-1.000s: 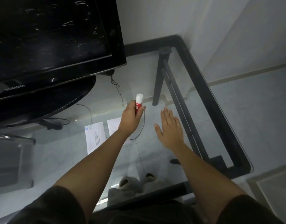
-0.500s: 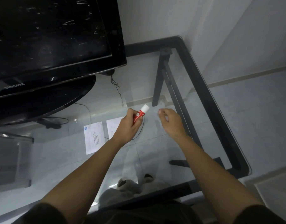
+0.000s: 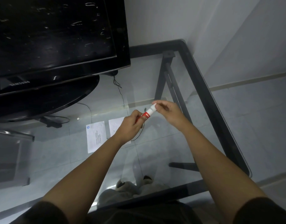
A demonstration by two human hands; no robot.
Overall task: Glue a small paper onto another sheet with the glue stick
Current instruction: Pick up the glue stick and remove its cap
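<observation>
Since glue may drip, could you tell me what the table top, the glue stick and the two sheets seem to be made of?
Table top: clear glass in a dark frame, probably metal; the floor and the person's feet show through.
Glue stick: probably smooth plastic, with a red body and white cap.
Printed sheet and smaller sheet: thin matte white paper, lying flat.

Dim, cool light w/ soft glare on the glass table [image 3: 155, 65]; wide-angle bending at edges, slight softness.
</observation>
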